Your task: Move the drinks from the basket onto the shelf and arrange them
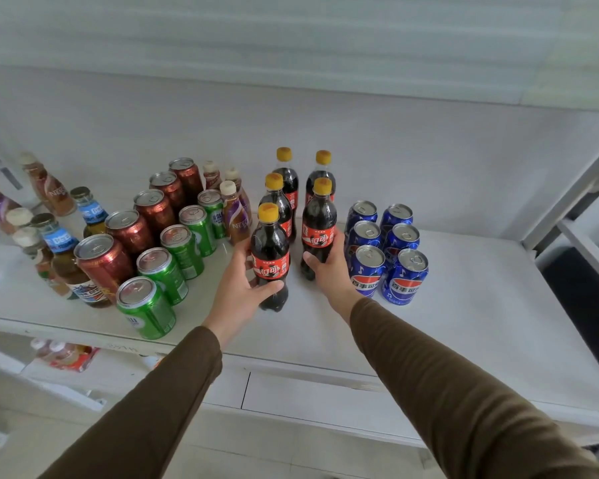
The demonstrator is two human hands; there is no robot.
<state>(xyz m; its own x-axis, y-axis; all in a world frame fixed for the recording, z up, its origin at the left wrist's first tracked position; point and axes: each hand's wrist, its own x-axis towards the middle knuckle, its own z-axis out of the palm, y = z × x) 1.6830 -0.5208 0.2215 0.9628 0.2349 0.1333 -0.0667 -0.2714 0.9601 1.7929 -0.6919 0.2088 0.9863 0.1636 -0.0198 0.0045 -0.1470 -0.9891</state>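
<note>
Several cola bottles with yellow caps and red labels stand in two rows on the white shelf (464,305). My left hand (237,288) grips the front cola bottle of the left row (269,257), which stands on the shelf. My right hand (329,267) wraps the front cola bottle of the right row (319,229), also upright. Behind them stand three more cola bottles (287,178). The basket is not in view.
Blue cola cans (384,250) stand in two rows just right of my right hand. Green cans (163,271), red cans (132,233), coffee bottles (236,219) and blue-labelled bottles (63,257) fill the left. A shelf post (574,188) rises at the right. A lower shelf holds packaged bottles (66,354).
</note>
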